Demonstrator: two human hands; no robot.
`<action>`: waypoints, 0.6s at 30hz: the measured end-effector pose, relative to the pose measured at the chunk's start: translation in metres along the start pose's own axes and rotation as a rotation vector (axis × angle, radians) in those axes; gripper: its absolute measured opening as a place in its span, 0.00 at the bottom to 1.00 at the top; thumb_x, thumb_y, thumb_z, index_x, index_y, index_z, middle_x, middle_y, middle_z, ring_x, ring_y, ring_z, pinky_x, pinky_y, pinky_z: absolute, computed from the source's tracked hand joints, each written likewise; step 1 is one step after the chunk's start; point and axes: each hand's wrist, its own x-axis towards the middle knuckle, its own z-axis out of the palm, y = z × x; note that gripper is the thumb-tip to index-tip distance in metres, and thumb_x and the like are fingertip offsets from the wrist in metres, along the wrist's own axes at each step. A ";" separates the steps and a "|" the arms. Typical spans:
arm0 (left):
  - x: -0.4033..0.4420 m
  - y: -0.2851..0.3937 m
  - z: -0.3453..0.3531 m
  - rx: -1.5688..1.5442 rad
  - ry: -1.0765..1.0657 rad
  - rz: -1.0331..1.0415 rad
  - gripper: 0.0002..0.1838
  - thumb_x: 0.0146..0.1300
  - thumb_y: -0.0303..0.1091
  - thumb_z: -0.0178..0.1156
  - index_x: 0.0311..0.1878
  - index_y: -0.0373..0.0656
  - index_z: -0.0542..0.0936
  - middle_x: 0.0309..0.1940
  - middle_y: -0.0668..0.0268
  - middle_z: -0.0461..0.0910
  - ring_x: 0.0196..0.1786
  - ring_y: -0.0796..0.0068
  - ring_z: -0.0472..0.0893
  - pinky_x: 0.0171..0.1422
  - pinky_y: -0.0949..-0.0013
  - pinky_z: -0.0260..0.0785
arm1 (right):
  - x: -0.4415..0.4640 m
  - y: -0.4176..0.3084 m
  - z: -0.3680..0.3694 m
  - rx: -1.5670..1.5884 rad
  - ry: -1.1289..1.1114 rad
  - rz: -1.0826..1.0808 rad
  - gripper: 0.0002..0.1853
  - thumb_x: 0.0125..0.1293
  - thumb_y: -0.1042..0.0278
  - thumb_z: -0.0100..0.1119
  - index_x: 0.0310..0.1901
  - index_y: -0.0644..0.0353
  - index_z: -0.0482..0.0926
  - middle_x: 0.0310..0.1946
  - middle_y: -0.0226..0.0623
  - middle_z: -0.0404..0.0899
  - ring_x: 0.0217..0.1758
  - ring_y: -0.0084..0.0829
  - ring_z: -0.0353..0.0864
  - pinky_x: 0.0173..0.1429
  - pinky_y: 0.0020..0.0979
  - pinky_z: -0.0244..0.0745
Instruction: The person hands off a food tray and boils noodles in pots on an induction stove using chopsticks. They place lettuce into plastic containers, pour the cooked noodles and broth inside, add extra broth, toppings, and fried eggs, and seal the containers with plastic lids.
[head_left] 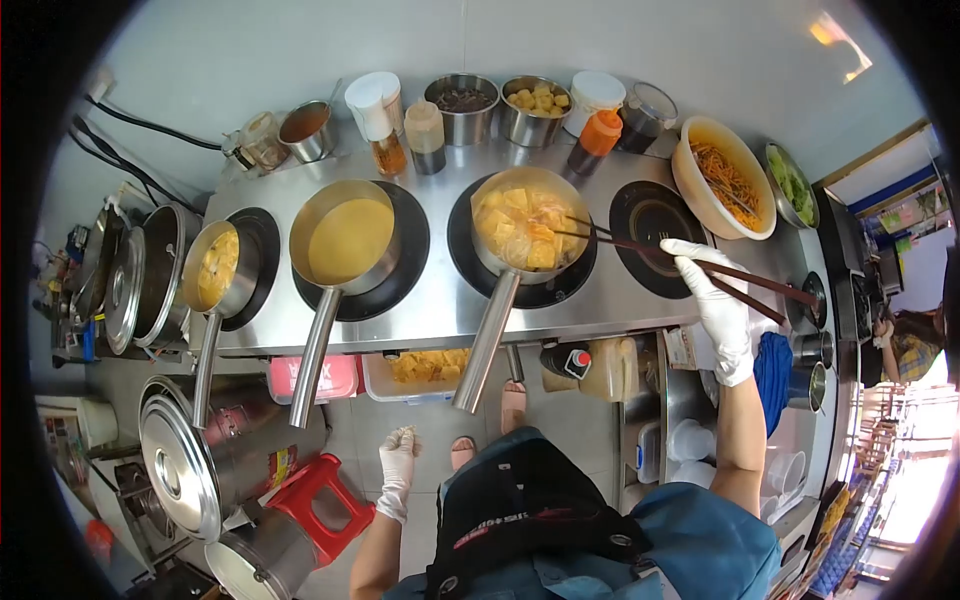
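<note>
In a white glove, my right hand (pixel 718 310) grips a pair of long dark chopsticks (pixel 762 283) above the right side of the cooktop. Their tips reach into a steel long-handled saucepan (pixel 515 178), among yellow tofu-like pieces (pixel 541 253) and pale food that I cannot make out. The saucepan sits on a round black hob, its handle pointing towards me. Well below the counter edge hangs my gloved left hand (pixel 397 468), away from the pans. Its fingers are curled together; whatever they hold, if anything, is hidden.
A saucepan of yellowish liquid (pixel 350 240) and a smaller pan of food (pixel 192 270) stand left. Squeeze bottles (pixel 425 130) and steel pots (pixel 465 125) line the wall. A bowl of orange shreds (pixel 690 190) stands right. A red stool (pixel 320 505) is low left.
</note>
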 end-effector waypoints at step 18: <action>-0.023 0.004 0.082 0.105 -0.006 -0.107 0.12 0.72 0.36 0.53 0.46 0.37 0.80 0.29 0.67 0.82 0.27 0.80 0.79 0.32 0.77 0.70 | 0.035 0.059 0.027 0.219 -0.413 -0.214 0.09 0.63 0.79 0.60 0.44 0.61 0.85 0.43 0.38 0.85 0.47 0.31 0.83 0.55 0.29 0.76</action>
